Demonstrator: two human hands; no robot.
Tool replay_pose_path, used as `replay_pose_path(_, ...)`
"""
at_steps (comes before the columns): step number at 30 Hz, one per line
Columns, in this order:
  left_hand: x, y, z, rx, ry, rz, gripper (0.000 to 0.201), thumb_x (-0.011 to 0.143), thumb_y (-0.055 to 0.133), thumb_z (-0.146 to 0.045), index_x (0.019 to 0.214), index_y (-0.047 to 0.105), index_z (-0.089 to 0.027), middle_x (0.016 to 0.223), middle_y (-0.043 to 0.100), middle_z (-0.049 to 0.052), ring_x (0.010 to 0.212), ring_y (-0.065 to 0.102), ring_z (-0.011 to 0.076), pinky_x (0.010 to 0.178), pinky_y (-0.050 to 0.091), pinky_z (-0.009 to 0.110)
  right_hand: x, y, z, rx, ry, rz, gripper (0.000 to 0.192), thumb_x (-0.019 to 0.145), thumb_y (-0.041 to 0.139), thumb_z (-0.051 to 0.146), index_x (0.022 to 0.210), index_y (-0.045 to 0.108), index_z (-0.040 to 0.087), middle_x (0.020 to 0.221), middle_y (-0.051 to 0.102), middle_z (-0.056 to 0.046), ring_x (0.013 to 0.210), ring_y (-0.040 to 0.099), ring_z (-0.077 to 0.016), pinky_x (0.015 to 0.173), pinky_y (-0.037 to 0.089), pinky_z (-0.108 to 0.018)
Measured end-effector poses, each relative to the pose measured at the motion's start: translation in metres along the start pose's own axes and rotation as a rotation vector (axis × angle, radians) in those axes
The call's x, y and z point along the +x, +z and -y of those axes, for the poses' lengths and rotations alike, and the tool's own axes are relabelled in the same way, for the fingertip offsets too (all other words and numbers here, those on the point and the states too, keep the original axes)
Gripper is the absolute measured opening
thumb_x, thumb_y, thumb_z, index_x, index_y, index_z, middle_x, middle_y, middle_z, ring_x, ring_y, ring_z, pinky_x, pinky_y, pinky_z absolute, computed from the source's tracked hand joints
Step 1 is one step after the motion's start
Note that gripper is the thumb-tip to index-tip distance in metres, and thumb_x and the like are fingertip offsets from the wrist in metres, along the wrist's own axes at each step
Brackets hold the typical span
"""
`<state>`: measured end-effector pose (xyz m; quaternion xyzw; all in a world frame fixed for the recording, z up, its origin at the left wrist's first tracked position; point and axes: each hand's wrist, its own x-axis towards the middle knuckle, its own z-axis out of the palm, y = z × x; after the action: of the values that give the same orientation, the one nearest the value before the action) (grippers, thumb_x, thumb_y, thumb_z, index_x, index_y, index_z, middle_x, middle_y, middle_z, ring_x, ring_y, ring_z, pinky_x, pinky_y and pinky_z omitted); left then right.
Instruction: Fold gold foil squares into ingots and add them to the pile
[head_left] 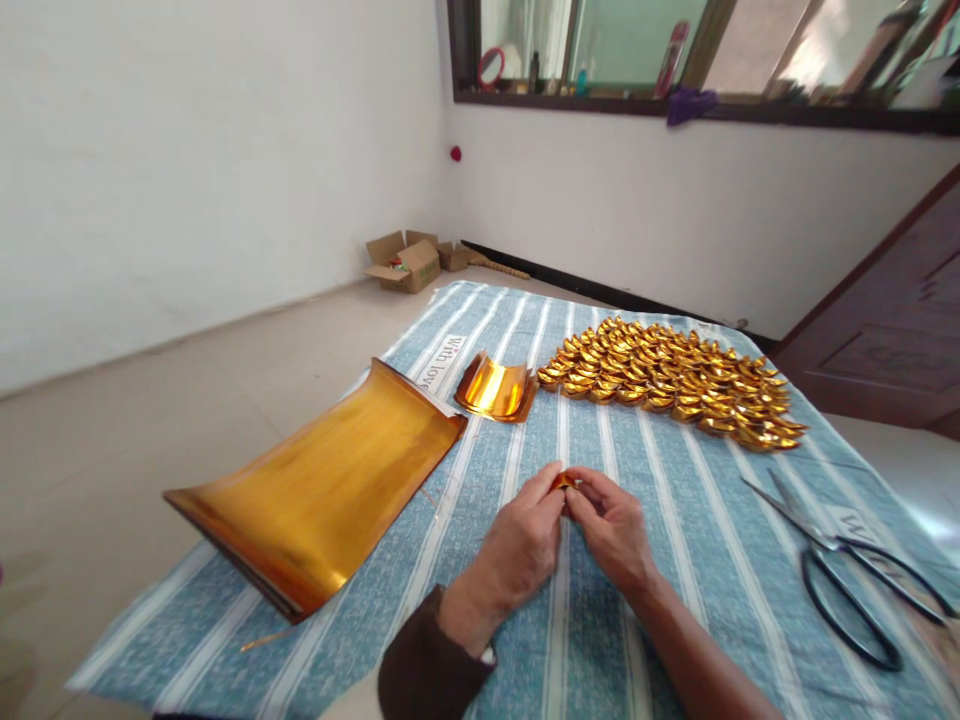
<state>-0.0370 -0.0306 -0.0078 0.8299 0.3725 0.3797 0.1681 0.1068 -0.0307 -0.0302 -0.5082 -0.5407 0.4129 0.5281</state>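
Head view: left hand (517, 550) and right hand (611, 525) meet over the striped cloth (675, 560), fingers of both pinched on a small gold paper piece (564, 481) between them. Large gold sheets (322, 490) lie left, small curled sheets (495, 388) beyond, folded gold pieces (675, 378) heaped farther right. Scissors (847, 570) rest at right.
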Motion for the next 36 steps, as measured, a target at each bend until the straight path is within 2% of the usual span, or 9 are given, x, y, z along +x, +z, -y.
replay_pose_path(3, 0.000, -0.002, -0.001, -0.038, 0.040, -0.063, 0.029, 0.091, 0.039, -0.005, 0.107, 0.062, -0.013, 0.129, 0.059, 0.017, 0.122, 0.057, 0.0225, 0.101, 0.050, 0.038, -0.002, 0.001, 0.005, 0.070, 0.015, 0.002, 0.025, 0.082, 0.062, 0.036, 0.100, 0.067, 0.021, 0.093, 0.075, -0.005, 0.084, 0.071, -0.0202, 0.075, 0.059, -0.032)
replay_pose_path(8, -0.001, 0.000, 0.001, -0.058, 0.061, -0.165, 0.025, 0.089, 0.043, -0.004, 0.098, 0.064, -0.014, 0.130, 0.059, 0.017, 0.119, 0.059, 0.0214, 0.099, 0.051, 0.036, -0.002, 0.004, 0.014, 0.135, 0.030, -0.021, 0.026, 0.081, 0.064, 0.040, 0.095, 0.068, 0.019, 0.080, 0.074, -0.003, 0.069, 0.070, -0.0175, 0.063, 0.059, -0.029)
replay_pose_path(15, 0.001, -0.003, 0.000, -0.047, -0.012, -0.243, 0.019, 0.086, 0.049, -0.007, 0.095, 0.064, -0.016, 0.119, 0.066, 0.015, 0.113, 0.063, 0.0225, 0.097, 0.052, 0.038, 0.000, 0.004, 0.016, 0.193, 0.093, -0.032, 0.032, 0.077, 0.069, 0.046, 0.093, 0.066, 0.019, 0.079, 0.074, -0.004, 0.068, 0.070, -0.0169, 0.063, 0.058, -0.029)
replay_pose_path(18, 0.002, -0.003, 0.001, -0.099, -0.107, -0.300, 0.016, 0.085, 0.053, -0.009, 0.094, 0.063, -0.017, 0.114, 0.068, 0.013, 0.107, 0.065, 0.0221, 0.090, 0.056, 0.037, 0.000, 0.005, 0.016, 0.206, 0.107, -0.029, 0.033, 0.076, 0.069, 0.046, 0.093, 0.066, 0.019, 0.081, 0.075, -0.005, 0.066, 0.070, -0.0168, 0.063, 0.059, -0.030)
replay_pose_path(21, 0.002, -0.003, 0.002, -0.146, -0.195, -0.302, 0.018, 0.083, 0.055, -0.010, 0.097, 0.064, -0.017, 0.115, 0.067, 0.012, 0.105, 0.066, 0.0221, 0.080, 0.060, 0.032, 0.000, 0.006, 0.015, 0.186, 0.100, -0.043, 0.033, 0.076, 0.068, 0.047, 0.093, 0.066, 0.019, 0.083, 0.076, -0.005, 0.065, 0.070, -0.0175, 0.063, 0.060, -0.031)
replay_pose_path(23, 0.002, -0.003, 0.003, -0.131, -0.202, -0.287, 0.019, 0.081, 0.057, -0.010, 0.097, 0.065, -0.017, 0.114, 0.068, 0.011, 0.105, 0.066, 0.0225, 0.082, 0.059, 0.034, 0.000, 0.006, 0.012, 0.163, 0.081, -0.038, 0.031, 0.078, 0.067, 0.045, 0.095, 0.066, 0.019, 0.086, 0.076, -0.006, 0.068, 0.071, -0.0187, 0.065, 0.060, -0.032)
replay_pose_path(28, 0.002, 0.000, 0.006, 0.002, -0.120, -0.269, 0.019, 0.082, 0.055, -0.009, 0.096, 0.065, -0.017, 0.108, 0.069, 0.011, 0.103, 0.066, 0.0225, 0.091, 0.056, 0.038, -0.002, 0.004, 0.005, -0.005, -0.026, 0.011, 0.024, 0.083, 0.061, 0.037, 0.099, 0.067, 0.020, 0.095, 0.075, -0.006, 0.085, 0.072, -0.0212, 0.075, 0.059, -0.032)
replay_pose_path(32, 0.003, 0.002, 0.006, 0.067, -0.076, -0.268, 0.018, 0.087, 0.049, -0.010, 0.096, 0.064, -0.016, 0.102, 0.070, 0.011, 0.098, 0.067, 0.0205, 0.087, 0.057, 0.035, -0.004, 0.003, 0.007, -0.154, -0.108, 0.011, 0.021, 0.084, 0.059, 0.030, 0.101, 0.067, 0.021, 0.098, 0.074, -0.005, 0.089, 0.071, -0.0202, 0.081, 0.057, -0.031)
replay_pose_path(36, 0.004, 0.003, 0.005, 0.077, -0.056, -0.265, 0.020, 0.087, 0.047, -0.008, 0.097, 0.062, -0.015, 0.100, 0.069, 0.010, 0.096, 0.067, 0.0197, 0.086, 0.057, 0.033, -0.005, 0.004, 0.010, -0.185, -0.125, 0.009, 0.021, 0.084, 0.058, 0.028, 0.102, 0.067, 0.021, 0.098, 0.073, -0.004, 0.088, 0.071, -0.0195, 0.079, 0.057, -0.030)
